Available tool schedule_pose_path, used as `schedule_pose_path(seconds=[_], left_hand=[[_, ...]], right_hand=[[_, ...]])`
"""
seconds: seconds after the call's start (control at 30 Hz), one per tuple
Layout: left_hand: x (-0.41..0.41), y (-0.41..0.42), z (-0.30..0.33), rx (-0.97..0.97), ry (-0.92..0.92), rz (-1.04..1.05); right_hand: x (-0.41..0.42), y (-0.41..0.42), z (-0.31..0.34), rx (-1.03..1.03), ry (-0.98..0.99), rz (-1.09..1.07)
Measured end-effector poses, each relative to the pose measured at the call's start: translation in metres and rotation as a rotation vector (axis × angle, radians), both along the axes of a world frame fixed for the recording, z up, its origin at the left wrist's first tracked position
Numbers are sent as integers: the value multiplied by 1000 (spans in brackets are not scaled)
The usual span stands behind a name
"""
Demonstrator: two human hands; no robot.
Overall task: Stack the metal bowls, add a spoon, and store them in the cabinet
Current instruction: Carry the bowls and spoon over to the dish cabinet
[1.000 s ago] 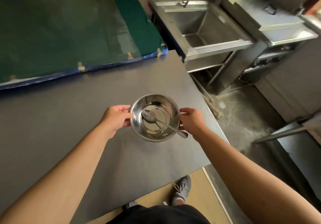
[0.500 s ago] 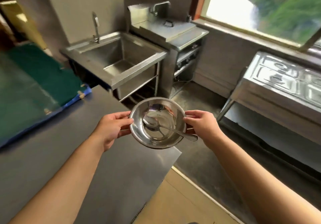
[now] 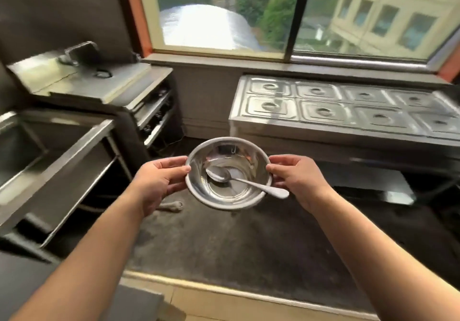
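The left hand (image 3: 156, 183) has its grip closed on the left rim of the metal bowls (image 3: 227, 172), thumb lying over the lip and the other fingers curled beneath the outer wall. The right hand (image 3: 298, 180) mirrors it on the right rim, thumb on top and fingers under, so the bowl is pinched from both sides and carried in the air at about chest height, well above the floor (image 3: 249, 246). Only one rim and one inner surface can be made out (whether more than one bowl is nested here cannot be told from this angle). A spoon (image 3: 245, 180) lies inside, its scoop resting on the bottom a little left of centre and its handle running out to the right, crossing the rim and sticking past it just beside the right thumb.

Below the bowl is dark, dusty floor. To the left stands a steel sink (image 3: 49, 151) with open shelving under it, and behind that a steel cabinet (image 3: 104, 84) with a flat top. Ahead and to the right is a steel serving counter (image 3: 348, 106) with two rows of lidded pans, set under a wide window (image 3: 286, 14) that looks out on trees and a building. The surroundings are somewhat blurred.
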State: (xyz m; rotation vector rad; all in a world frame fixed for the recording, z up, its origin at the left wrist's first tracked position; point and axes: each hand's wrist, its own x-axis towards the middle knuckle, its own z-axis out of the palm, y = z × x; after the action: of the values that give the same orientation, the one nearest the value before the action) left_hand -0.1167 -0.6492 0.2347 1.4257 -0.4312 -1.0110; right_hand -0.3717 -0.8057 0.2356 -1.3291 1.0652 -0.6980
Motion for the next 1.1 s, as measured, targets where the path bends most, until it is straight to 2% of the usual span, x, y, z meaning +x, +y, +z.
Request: schedule_pose_path(seconds=[0.33, 0.63, 0.8, 1.1], left_hand=[[-60, -198, 18, -38, -27, -358], [-136, -388, 31, -79, -18, -797], [-185, -457, 40, -74, 21, -1004], [-278, -537, 37, -45, 33, -1187]], right_hand=[[-99, -100, 14, -39, 11, -379], [-166, -163, 33, -46, -4, -799], [-202, -177, 38, -47, 5, -996], [-266, -205, 25, -49, -2, -1199]])
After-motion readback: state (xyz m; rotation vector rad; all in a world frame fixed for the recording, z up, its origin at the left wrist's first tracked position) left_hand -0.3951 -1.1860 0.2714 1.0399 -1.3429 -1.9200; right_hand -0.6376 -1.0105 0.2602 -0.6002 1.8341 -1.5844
